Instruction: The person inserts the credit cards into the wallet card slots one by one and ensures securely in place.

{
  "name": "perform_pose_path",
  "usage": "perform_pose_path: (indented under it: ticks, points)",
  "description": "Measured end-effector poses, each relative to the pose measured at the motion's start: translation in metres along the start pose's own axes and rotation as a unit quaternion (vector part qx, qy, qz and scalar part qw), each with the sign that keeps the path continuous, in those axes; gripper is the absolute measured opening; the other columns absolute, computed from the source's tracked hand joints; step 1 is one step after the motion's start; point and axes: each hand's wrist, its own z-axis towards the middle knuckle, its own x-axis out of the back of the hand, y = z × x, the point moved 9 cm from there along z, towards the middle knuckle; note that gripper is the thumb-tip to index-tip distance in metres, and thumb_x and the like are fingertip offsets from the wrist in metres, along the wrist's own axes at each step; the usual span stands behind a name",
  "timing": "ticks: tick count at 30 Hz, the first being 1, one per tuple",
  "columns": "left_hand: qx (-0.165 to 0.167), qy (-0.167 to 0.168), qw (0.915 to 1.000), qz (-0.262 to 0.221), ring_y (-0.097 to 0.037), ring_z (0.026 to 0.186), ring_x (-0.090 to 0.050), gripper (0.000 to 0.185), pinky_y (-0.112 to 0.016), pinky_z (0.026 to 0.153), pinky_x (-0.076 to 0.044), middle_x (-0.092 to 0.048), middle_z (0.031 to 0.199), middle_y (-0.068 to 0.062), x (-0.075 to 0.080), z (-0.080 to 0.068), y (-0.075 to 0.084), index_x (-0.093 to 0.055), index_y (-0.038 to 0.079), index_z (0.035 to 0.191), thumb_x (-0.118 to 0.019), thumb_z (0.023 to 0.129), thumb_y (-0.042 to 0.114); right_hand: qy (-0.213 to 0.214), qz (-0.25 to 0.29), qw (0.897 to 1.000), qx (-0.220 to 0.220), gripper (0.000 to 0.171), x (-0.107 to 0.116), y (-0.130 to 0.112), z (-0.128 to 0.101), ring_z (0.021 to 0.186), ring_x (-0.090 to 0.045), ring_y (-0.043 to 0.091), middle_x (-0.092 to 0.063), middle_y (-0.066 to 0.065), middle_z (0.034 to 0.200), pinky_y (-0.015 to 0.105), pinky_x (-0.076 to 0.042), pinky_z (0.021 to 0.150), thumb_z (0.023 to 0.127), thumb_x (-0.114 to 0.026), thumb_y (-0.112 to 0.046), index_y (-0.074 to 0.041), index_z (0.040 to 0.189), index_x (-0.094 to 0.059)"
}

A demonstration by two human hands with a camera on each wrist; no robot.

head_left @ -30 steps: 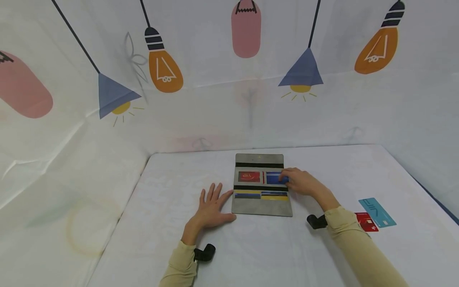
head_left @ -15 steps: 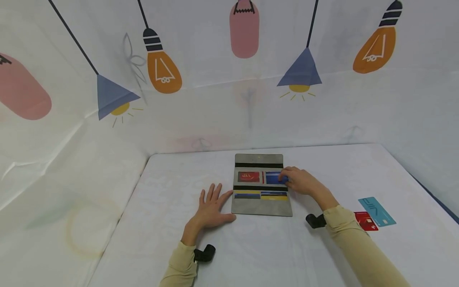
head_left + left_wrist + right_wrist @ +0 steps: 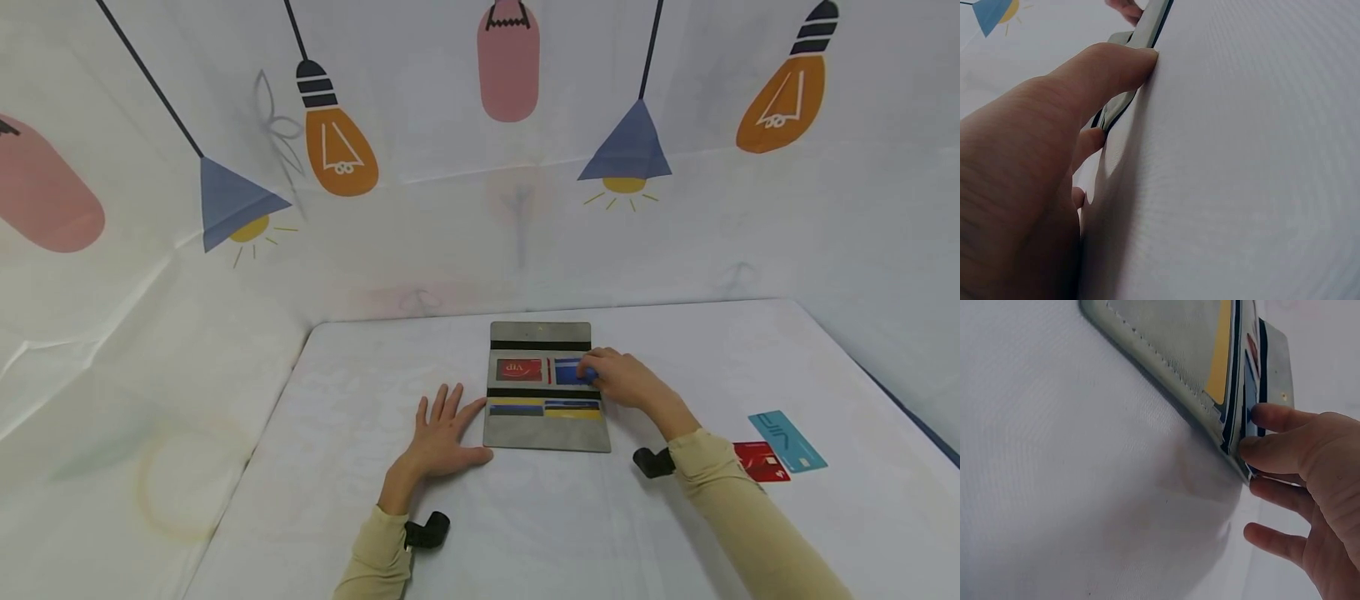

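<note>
Grey card wallet [image 3: 542, 421] lies open mid-tabletop [image 3: 525, 533]. Right hand [image 3: 628, 382] at 3 o'clock, fingers pinching blue card [image 3: 570, 372] in its slot. Left hand [image 3: 441, 433] spread flat at 9 o'clock. Card looks thin, stiff, slick; best gripped by its edge.

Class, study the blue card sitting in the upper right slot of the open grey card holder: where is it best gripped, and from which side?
Grip the blue card by its exposed right end, coming from the right. It lies flat in the grey card holder, its other end towards the centre spine, so likely only that end offers purchase. The right hand already touches it there, while the left hand lies flat at the holder's left edge.
</note>
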Motion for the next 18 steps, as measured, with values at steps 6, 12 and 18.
perform_pose_path:
  ticks: [6, 12, 18]
  points:
    - [-0.001, 0.001, 1.0000, 0.001, -0.038, 0.152, 0.000, 0.080, -0.064, 0.116, 0.002, -0.015, 0.165, -0.015, 0.001, -0.001, 0.001, -0.038, 0.025, 0.153, -0.066, 0.084, 0.054, -0.001, -0.003, 1.000, 0.011, 0.022, -0.001, -0.007, 0.004, 0.121, -0.054, 0.039, -0.059, 0.019, 0.130, 0.061, -0.044, 0.096, 0.090, -0.066, 0.002, -0.011, 0.108, -0.068]
    - [-0.003, 0.001, 1.0000, -0.001, -0.038, 0.152, 0.000, 0.080, -0.064, 0.116, 0.002, -0.015, 0.165, -0.015, 0.002, -0.001, 0.001, -0.038, 0.025, 0.153, -0.066, 0.084, 0.055, -0.003, 0.001, 1.000, 0.012, 0.023, -0.004, -0.011, 0.008, 0.122, -0.054, 0.039, -0.059, 0.020, 0.131, 0.061, -0.044, 0.097, 0.090, -0.066, 0.002, -0.010, 0.109, -0.068]
    - [-0.004, 0.002, 1.0000, 0.000, -0.038, 0.152, 0.000, 0.080, -0.064, 0.116, 0.002, -0.015, 0.165, -0.015, 0.002, -0.001, 0.001, -0.038, 0.025, 0.153, -0.066, 0.084, 0.055, 0.006, -0.001, 1.000, 0.028, 0.022, -0.004, -0.020, 0.012, 0.120, -0.055, 0.040, -0.060, 0.020, 0.130, 0.060, -0.046, 0.095, 0.090, -0.066, 0.000, -0.009, 0.109, -0.069]
